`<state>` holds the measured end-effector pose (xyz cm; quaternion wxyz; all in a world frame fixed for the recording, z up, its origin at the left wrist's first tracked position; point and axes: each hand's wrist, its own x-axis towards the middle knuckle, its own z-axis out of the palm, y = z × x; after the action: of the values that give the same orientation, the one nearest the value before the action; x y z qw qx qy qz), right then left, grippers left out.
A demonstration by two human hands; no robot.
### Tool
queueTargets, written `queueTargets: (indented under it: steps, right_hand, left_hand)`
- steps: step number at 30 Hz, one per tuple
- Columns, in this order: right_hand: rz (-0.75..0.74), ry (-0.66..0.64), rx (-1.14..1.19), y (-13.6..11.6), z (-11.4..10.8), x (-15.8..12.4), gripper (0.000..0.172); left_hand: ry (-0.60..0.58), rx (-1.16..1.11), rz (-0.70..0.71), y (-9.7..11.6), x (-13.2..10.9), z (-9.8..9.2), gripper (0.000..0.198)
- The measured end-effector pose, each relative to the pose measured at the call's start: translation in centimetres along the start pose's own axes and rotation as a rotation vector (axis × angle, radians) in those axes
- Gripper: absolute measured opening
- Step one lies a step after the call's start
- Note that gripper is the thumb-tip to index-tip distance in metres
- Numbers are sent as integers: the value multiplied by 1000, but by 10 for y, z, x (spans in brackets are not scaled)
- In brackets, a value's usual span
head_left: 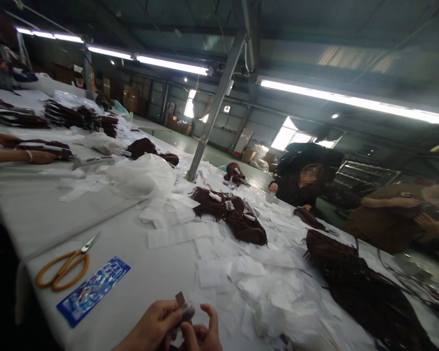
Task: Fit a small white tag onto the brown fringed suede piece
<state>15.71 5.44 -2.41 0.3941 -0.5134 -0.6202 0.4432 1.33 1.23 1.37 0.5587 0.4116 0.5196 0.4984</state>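
At the bottom of the head view, my left hand pinches a small greyish, shiny item, too blurred to name. A little brown tag sticks up from it. My right hand closes on the same item from the other side, its index finger raised and bent. Left of my hands lies a blue printed packet with clear plastic. Beyond that, scissors with orange handles rest on the white table.
White paper and plastic scraps spread across the table. Dark brown fringed bags lie among them, with a larger brown heap at right. A metal post rises from the table. Co-workers are at left and across the table.
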Motion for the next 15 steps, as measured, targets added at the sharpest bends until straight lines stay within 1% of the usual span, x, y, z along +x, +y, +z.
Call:
queueTargets:
  steps: [1, 3, 4, 5, 6, 7, 9, 11, 14, 15]
  right_hand:
    - [-142, -70, -78, -6, -9, 4, 51]
    - [-395, -296, -204, -25, -29, 13, 43]
    - [-453, -433, -269, -38, -38, 18, 45]
    - [-439, -536, -349, -51, -45, 23, 49]
    - [-413, -605, -420, -64, -51, 27, 52]
    - [-391, -658, -485, -76, -55, 29, 50]
    - [-397, -717, -586, -91, -59, 29, 42]
    - [-476, -741, -683, -95, -59, 25, 34]
    - [-630, -697, -828, -85, -55, 16, 27]
    - [-672, -674, -860, -79, -54, 14, 25]
  left_hand:
    - [-24, 16, -25, 0, 2, -4, 57]
    - [-101, 38, -68, 2, 4, -11, 56]
    - [-155, 40, -81, 4, 5, -14, 55]
    - [-212, 35, -90, 6, 5, -16, 53]
    - [-262, 28, -97, 8, 5, -18, 52]
    - [-300, 21, -107, 9, 5, -19, 52]
    - [-342, 18, -126, 8, 4, -20, 52]
    - [-350, 29, -152, 2, 4, -20, 51]
    - [-376, 22, -187, -13, 7, -22, 47]
    - [-402, 9, -188, -19, 9, -22, 48]
